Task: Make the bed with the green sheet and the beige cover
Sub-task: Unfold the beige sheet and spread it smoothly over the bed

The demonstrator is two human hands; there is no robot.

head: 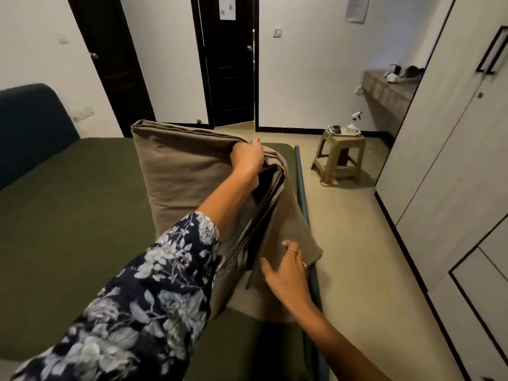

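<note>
Green sheet point(68, 210) is already spread. Beige cover point(187, 171), still folded, is clamped at its top by left hand point(247, 155); right hand point(288, 268), fingers extended, touches lower folds. Spreading remains.

Bedroom, seemingly: bed point(68, 215), wardrobe point(453, 160), doors point(228, 72).
</note>
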